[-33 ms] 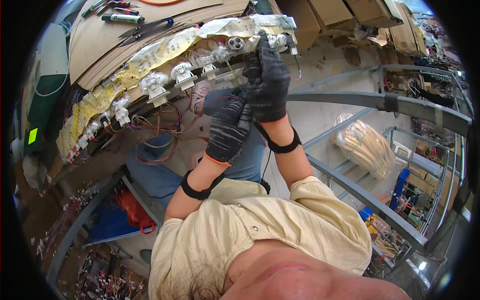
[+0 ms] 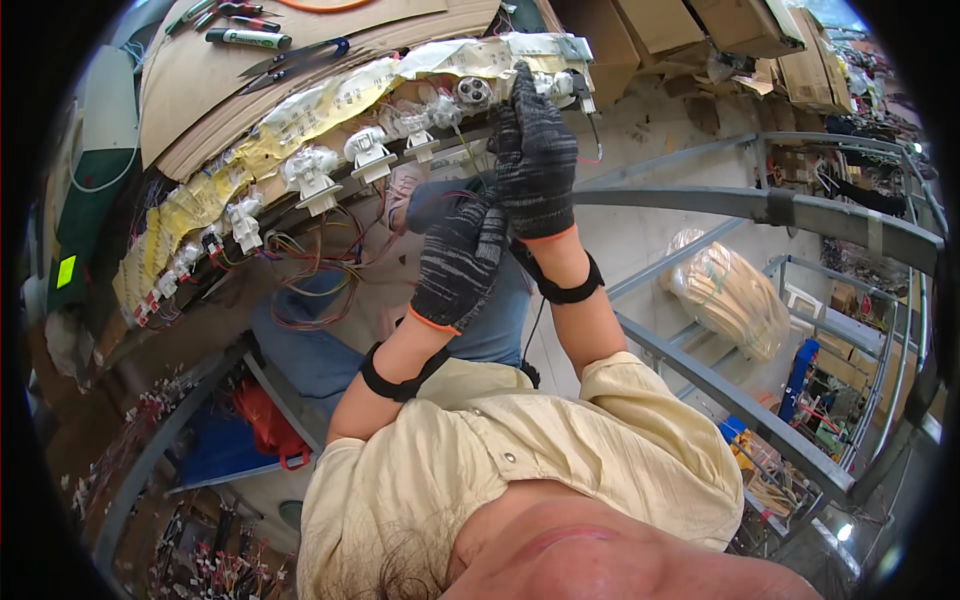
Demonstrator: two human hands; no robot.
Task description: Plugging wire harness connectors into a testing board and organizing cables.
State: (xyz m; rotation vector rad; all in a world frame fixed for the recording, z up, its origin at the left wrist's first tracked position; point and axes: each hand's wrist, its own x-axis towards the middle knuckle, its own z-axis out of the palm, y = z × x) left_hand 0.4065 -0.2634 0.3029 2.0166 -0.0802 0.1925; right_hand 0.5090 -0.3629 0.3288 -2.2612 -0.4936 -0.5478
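Note:
Both my hands wear dark grey knit gloves with orange cuffs. My right hand reaches up to the row of connectors along the board's edge, its fingers pressed together beside a round grey connector. What its fingertips hold is hidden. Just below and touching it, my left hand is closed; thin wires run into its fingers. White plastic connectors line the edge to the left, several wrapped in clear film. Behind them runs a strip of yellow-and-white printed tape. Loose coloured wires hang in loops below.
On the cardboard sheet lie a marker pen and scissors. Grey metal rails cross the right side, near a plastic-wrapped bundle. Cardboard boxes stand at the back right. A red bag is at lower left.

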